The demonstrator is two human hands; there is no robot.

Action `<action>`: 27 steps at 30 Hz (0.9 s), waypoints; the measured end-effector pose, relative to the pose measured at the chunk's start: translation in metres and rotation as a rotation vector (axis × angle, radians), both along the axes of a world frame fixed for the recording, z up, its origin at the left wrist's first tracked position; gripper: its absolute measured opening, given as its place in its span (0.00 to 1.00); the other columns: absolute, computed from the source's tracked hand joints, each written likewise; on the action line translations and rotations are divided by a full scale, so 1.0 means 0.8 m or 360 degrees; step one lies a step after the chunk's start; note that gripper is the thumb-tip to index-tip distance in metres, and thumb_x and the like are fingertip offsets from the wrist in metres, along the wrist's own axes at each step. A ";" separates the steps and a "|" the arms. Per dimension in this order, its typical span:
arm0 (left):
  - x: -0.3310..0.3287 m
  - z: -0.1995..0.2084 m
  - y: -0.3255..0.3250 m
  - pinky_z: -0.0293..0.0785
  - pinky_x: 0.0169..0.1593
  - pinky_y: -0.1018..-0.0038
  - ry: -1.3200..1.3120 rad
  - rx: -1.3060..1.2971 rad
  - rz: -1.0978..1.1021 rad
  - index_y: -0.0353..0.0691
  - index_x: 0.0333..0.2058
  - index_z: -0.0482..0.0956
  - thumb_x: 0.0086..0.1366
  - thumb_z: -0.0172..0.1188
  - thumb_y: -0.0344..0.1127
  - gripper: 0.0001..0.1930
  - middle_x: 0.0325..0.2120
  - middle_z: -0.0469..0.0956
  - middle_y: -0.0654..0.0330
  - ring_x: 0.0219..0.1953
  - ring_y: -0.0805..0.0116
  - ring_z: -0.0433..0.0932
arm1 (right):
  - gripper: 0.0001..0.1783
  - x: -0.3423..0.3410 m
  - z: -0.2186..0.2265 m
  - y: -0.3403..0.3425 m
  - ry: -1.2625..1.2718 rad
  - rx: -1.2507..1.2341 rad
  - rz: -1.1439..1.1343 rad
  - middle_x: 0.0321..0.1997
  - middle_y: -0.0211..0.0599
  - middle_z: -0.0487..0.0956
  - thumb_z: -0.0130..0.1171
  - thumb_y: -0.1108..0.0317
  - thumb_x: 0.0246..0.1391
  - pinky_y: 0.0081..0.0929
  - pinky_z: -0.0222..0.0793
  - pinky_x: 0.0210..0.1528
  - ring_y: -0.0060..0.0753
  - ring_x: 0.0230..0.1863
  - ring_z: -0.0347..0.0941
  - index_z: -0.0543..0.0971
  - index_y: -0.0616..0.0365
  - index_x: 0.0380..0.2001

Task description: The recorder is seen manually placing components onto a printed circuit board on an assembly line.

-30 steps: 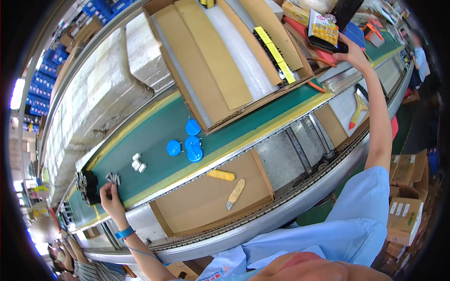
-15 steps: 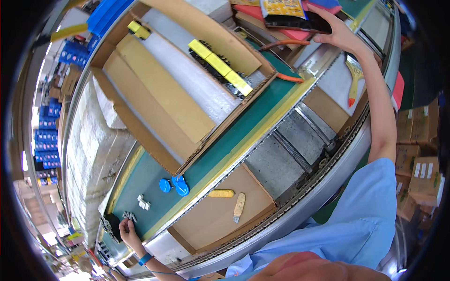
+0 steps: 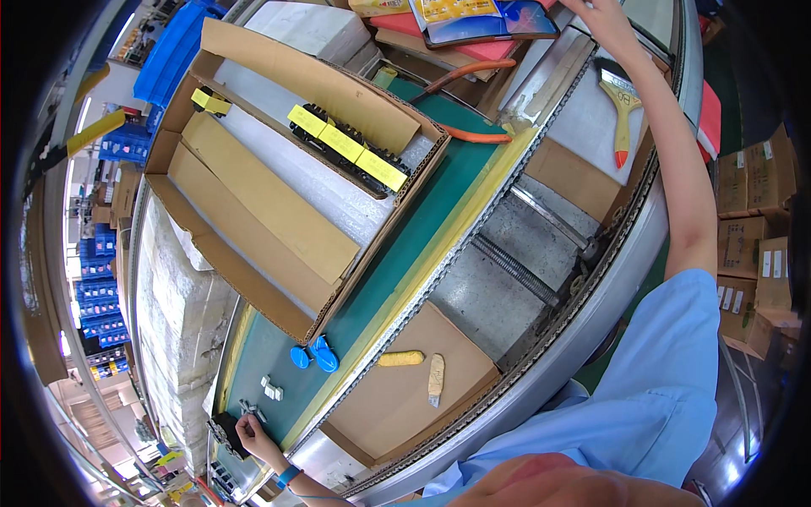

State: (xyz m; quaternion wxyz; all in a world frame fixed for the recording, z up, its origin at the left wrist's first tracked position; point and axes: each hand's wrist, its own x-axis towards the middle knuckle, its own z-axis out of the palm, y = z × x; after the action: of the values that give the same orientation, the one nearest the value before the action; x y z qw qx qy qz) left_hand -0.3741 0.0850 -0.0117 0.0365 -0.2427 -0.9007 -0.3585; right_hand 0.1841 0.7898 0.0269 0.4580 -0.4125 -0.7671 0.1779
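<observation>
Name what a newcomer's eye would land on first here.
The big open cardboard box on the green belt, holding black parts with yellow labels. Then the arms flung wide: the right hand at the flat pouch at top, the left hand on small metal parts at lower left.

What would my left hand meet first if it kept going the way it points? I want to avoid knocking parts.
Probably the small white parts right at the left hand fingertips, though depth is unclear.
</observation>
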 end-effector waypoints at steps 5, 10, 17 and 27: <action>0.007 0.001 -0.002 0.68 0.38 0.80 0.0116 -0.0181 0.0022 0.34 0.39 0.76 0.67 0.59 0.36 0.10 0.31 0.76 0.65 0.32 0.77 0.71 | 0.23 -0.011 -0.010 0.001 -0.0049 -0.0038 -0.0145 0.43 0.44 0.81 0.59 0.61 0.58 0.29 0.71 0.47 0.34 0.45 0.77 0.74 0.60 0.54; 0.010 0.002 0.008 0.69 0.40 0.79 0.0172 -0.0185 0.0034 0.33 0.38 0.75 0.68 0.58 0.36 0.10 0.31 0.75 0.64 0.34 0.75 0.71 | 0.20 0.025 -0.035 0.032 -0.0081 0.0030 -0.0283 0.45 0.44 0.81 0.57 0.69 0.57 0.30 0.71 0.48 0.37 0.46 0.77 0.75 0.59 0.53; 0.013 0.003 0.010 0.67 0.38 0.79 0.0195 -0.0064 0.0077 0.34 0.36 0.74 0.68 0.57 0.35 0.09 0.29 0.73 0.65 0.32 0.76 0.69 | 0.21 0.066 -0.063 0.070 -0.0145 0.0122 -0.0467 0.47 0.38 0.83 0.57 0.69 0.57 0.29 0.70 0.54 0.36 0.49 0.79 0.75 0.52 0.55; 0.046 0.005 0.039 0.74 0.40 0.73 0.0278 0.0119 0.0158 0.37 0.39 0.77 0.63 0.60 0.30 0.07 0.30 0.79 0.56 0.33 0.68 0.78 | 0.23 -0.036 0.004 -0.093 0.0246 0.0554 -0.0032 0.48 0.38 0.80 0.55 0.73 0.61 0.28 0.68 0.52 0.29 0.45 0.76 0.72 0.58 0.59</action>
State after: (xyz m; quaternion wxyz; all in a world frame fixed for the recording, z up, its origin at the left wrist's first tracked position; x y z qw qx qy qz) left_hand -0.3370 0.1164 -0.0080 0.1417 -0.2265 -0.8910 -0.3671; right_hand 0.1555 0.7154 0.0302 0.5819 -0.3197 -0.7446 0.0691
